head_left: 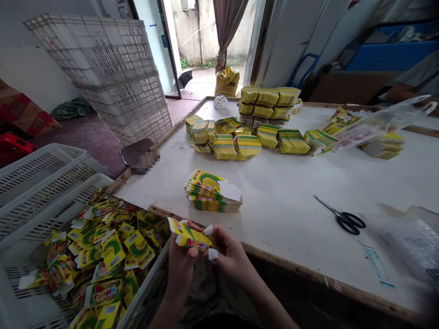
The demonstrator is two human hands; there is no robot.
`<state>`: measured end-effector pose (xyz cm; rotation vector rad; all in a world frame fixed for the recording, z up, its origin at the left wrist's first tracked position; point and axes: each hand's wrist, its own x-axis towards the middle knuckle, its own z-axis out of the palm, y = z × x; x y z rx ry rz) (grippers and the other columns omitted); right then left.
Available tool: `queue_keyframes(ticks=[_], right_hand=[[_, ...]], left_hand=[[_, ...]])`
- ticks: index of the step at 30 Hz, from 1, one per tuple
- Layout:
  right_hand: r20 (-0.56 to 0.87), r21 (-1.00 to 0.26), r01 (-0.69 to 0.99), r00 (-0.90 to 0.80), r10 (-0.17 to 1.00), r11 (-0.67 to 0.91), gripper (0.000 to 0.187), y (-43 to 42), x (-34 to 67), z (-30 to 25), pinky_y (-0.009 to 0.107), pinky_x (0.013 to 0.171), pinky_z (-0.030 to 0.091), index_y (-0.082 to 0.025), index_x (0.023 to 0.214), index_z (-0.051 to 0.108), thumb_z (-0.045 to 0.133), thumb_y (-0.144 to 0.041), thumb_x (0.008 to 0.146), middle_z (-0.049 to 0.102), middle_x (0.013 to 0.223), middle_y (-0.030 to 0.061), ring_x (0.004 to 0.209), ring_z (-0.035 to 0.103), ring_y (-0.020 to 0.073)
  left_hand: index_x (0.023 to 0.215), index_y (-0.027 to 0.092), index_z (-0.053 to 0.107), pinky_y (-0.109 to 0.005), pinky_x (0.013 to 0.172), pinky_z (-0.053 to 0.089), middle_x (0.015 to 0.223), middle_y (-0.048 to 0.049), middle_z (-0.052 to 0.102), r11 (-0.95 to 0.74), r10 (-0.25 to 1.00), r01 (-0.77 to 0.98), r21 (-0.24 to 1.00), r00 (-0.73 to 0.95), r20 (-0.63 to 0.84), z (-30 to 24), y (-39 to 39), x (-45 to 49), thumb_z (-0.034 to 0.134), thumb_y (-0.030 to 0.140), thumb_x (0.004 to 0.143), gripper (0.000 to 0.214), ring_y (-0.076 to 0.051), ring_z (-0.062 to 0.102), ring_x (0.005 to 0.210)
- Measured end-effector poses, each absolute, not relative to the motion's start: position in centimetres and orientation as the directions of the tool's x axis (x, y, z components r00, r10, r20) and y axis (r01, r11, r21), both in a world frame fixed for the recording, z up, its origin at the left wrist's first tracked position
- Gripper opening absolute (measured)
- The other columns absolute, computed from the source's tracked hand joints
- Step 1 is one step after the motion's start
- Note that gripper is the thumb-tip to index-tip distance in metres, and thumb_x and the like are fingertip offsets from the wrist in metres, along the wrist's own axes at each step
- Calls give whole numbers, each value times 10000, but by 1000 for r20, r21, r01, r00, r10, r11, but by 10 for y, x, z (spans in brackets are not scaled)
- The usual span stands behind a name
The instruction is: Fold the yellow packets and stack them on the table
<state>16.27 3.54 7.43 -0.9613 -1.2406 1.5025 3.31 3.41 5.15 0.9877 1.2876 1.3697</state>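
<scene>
One yellow carton sat between your left hand and right hand, gripped by both. A stack of flattened cartons lay just beyond them, a filled crate to their left. Light, even fingertip pressure probably suited that carton's thin card.

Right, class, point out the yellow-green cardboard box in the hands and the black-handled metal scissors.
Yellow-green cardboard box (192, 234): head view, printed surface.
Black-handled metal scissors (338, 214): head view, near the pivot.
</scene>
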Motion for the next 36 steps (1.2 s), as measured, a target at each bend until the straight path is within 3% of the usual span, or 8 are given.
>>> queue_keyframes(ticks=[7, 13, 17, 20, 23, 28, 32, 36], right_hand=[[117, -993, 18, -140, 983, 120, 71, 38, 185, 72, 225, 582, 440, -172, 751, 627, 630, -214, 808, 605, 692, 1, 643, 545, 142], [560, -685, 429, -206, 803, 588, 254, 40, 213, 85, 322, 775, 480, -236, 878, 716, 507, -95, 904, 684, 798, 34, 787, 603, 179], [614, -487, 459, -425, 665, 743, 201, 33, 213, 91, 446, 1128, 243, -294, 991, 686, 547, -158, 940, 706, 900, -7, 1040, 588, 199], [595, -653, 450, -192, 780, 609, 431, 27, 205, 80, 504, 1170, 167, -301, 1316, 518, 611, -248, 898, 558, 1315, 69, 1328, 396, 273], [265, -957, 140, 79, 961, 253, 664, 24, 197, 66, 524, 1101, 319, -244, 1465, 321, 605, -400, 885, 401, 1459, 146, 1356, 361, 328], [-256, -825, -420, -316, 913, -377, 585, 27, 184, 62, 449, 999, 447, -222, 1338, 523, 663, -482, 833, 641, 1209, 125, 1123, 603, 288], [-237, -823, -435, -322, 917, -365, 592, 31, 182, 64, 443, 984, 462, -223, 1288, 576, 682, -541, 801, 682, 1142, 118, 1061, 639, 280], [51, -991, -133, -297, 954, 11, 547, 24, 187, 62, 437, 1086, 381, -266, 1403, 481, 608, -424, 895, 528, 1402, 109, 1314, 465, 290]], left_hand=[[848, 149, 720, -333, 744, 556, 850, -74, 760, 74, 960, -213, 974, -248, -127, 46, 26, 24, 765, 392, 735, 272, -243, 704, 786], [1328, 209, 552, -446, 1015, 435, 1311, -137, 616, -44, 998, -166, 985, -53, 36, 85, 37, -17, 493, 810, 703, 869, -347, 541, 1227], [1363, 237, 502, -426, 1051, 399, 1365, -115, 571, -81, 968, 325, 942, 251, -4, 103, 38, -16, 860, 533, 517, 965, -357, 512, 1253], [1220, 237, 560, -360, 841, 522, 1103, -71, 703, -95, 937, 508, 856, 337, -96, 101, 36, 6, 794, 345, 670, 608, -286, 663, 990], [1198, 216, 501, -330, 729, 534, 985, -62, 712, -190, 949, 571, 799, 314, 1, 88, 30, 23, 732, 279, 708, 545, -262, 685, 865], [1345, 250, 306, -336, 775, 532, 1142, -97, 664, -346, 916, 571, 745, 377, 137, 66, 17, 31, 669, 164, 708, 739, -269, 672, 977], [1252, 282, 326, -335, 777, 531, 1144, -82, 634, -396, 906, 554, 733, 368, 211, 66, 15, 33, 632, 135, 712, 638, -257, 661, 988], [1236, 264, 272, -338, 686, 540, 997, -54, 653, -299, 928, 557, 775, 357, 101, 69, 20, 32, 614, 158, 711, 635, -231, 678, 811]])
